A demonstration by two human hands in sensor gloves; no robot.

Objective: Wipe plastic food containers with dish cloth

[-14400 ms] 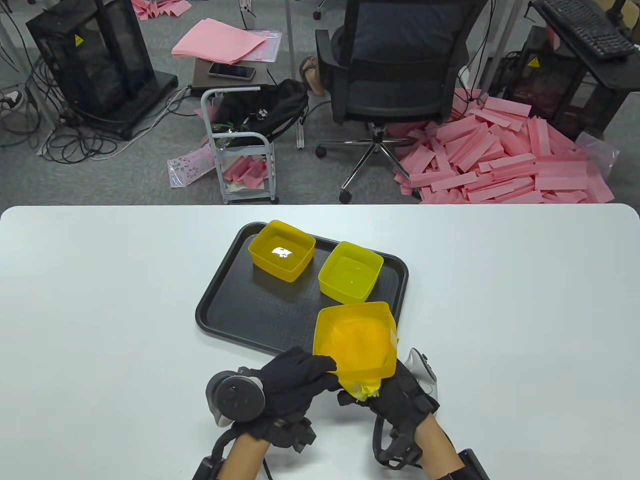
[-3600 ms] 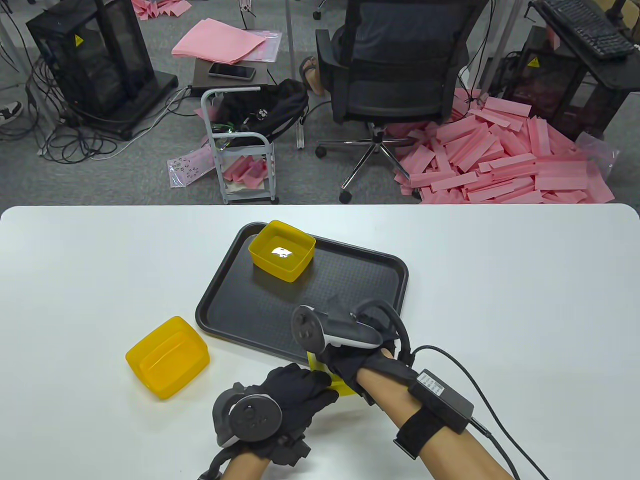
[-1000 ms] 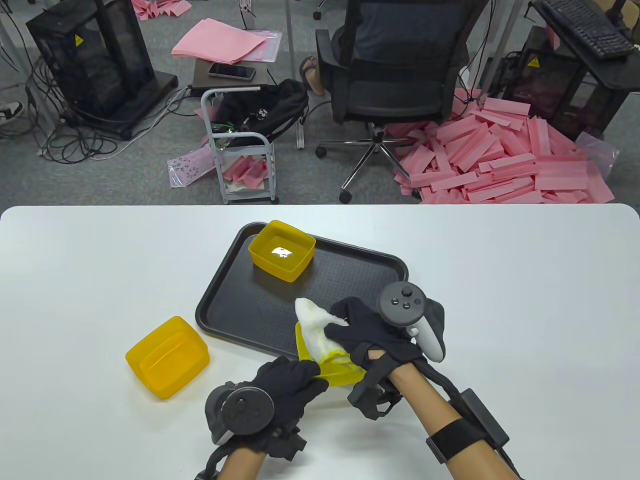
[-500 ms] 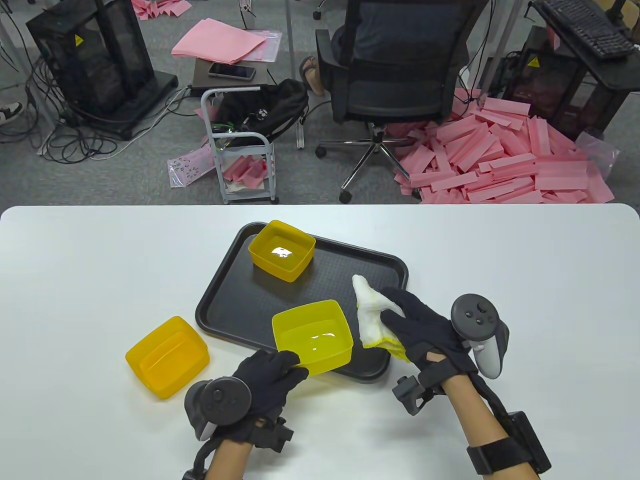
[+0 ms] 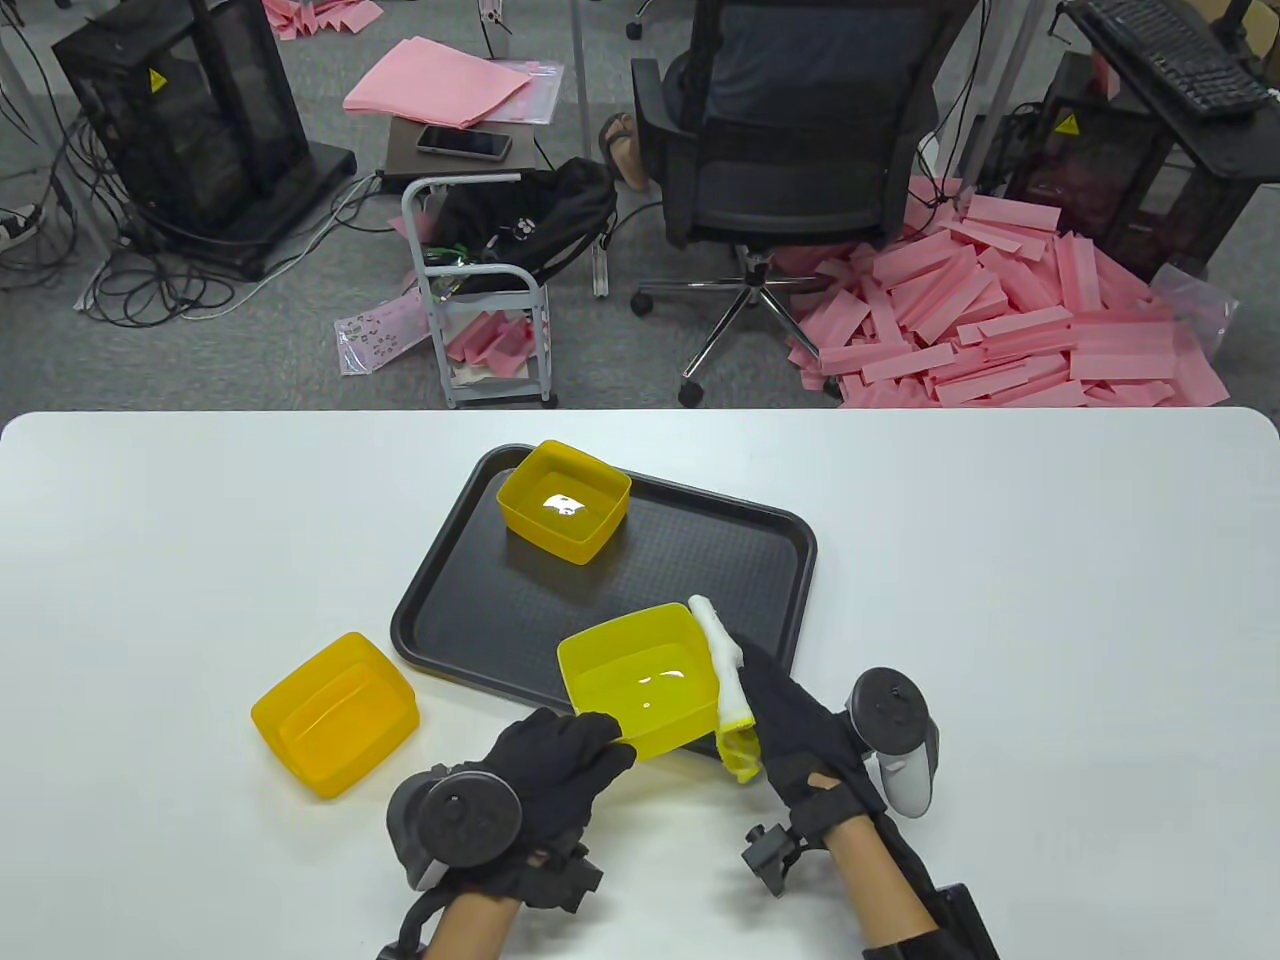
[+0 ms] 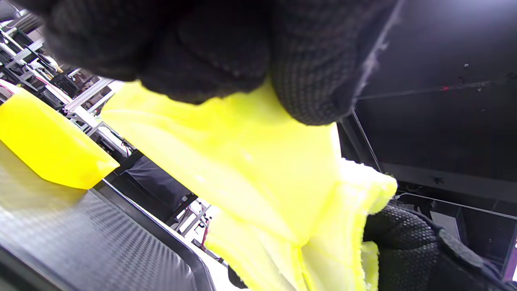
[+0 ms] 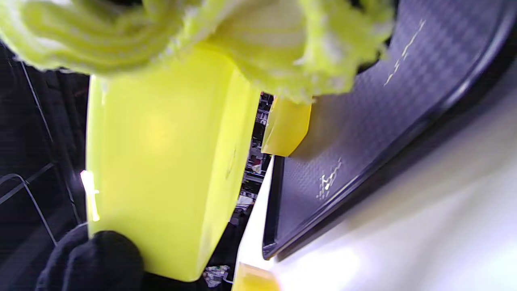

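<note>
We see the left hand (image 5: 560, 765) gripping the near left corner of a bright yellow square plastic food container (image 5: 640, 680), its gloved fingers (image 5: 600, 735) curled over the rim. In the left wrist view those fingers (image 6: 226, 52) are closed against the yellow wall (image 6: 242, 161). The container sits over the near edge of the black textured plastic tray (image 5: 700, 550); we cannot tell whether it rests on the tray or is lifted off it.

The right hand (image 5: 800, 735) holds a white dish cloth with a yellow edge (image 5: 725, 680), bunched into a long roll and pressed against the right outer wall of that container. The fingers are wrapped around the cloth, mostly hidden behind it. In the right wrist view the cloth (image 7: 242, 36) bulges across the top, touching the container's side (image 7: 161, 161).

A second yellow square container (image 5: 565, 500) stands at the tray's far left corner. A third, orange-yellow container (image 5: 335, 715) stands on the white table (image 5: 1000, 600), just left of the tray and apart from it.
</note>
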